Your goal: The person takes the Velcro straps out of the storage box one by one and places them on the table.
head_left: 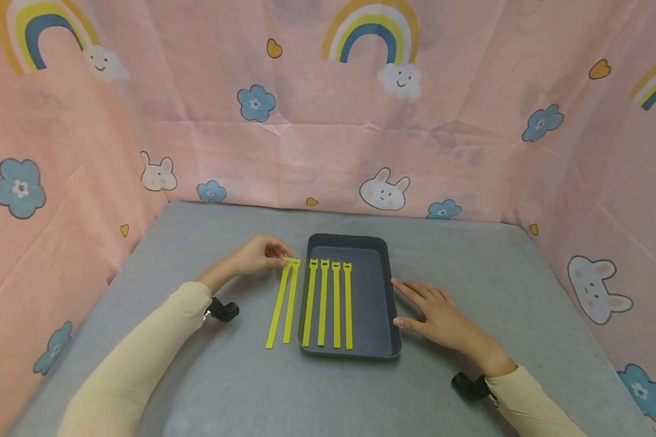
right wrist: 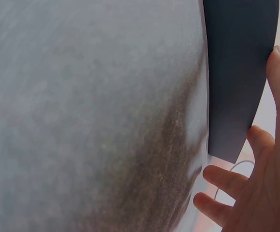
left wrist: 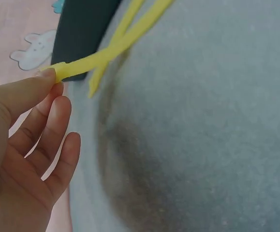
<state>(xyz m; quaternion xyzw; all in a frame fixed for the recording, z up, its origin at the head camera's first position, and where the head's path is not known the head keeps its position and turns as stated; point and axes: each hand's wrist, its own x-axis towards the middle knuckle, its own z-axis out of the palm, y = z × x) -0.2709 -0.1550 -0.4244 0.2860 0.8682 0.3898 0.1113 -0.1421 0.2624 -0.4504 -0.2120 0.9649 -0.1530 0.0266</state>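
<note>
My left hand (head_left: 257,255) pinches the head end of a yellow strap-style cable tie (head_left: 276,309) between thumb and index finger; its other fingers are loosely bent. A second yellow cable tie (head_left: 291,303) lies right beside it, and the two cross in the left wrist view. The dark grey rectangular tray (head_left: 372,303) has several more yellow cable ties (head_left: 336,306) side by side over its left half, slotted heads toward the far end. At the tray's right rim, my right hand (head_left: 434,315) touches with thumb and index fingertips, fingers spread and fairly straight.
The tray stands on a grey tabletop (head_left: 240,388). A pink printed cloth (head_left: 306,158) with rainbows, rabbits and flowers hangs along the back and both sides. Each wrist wears a black camera mount, the left (head_left: 223,309) and the right (head_left: 469,386).
</note>
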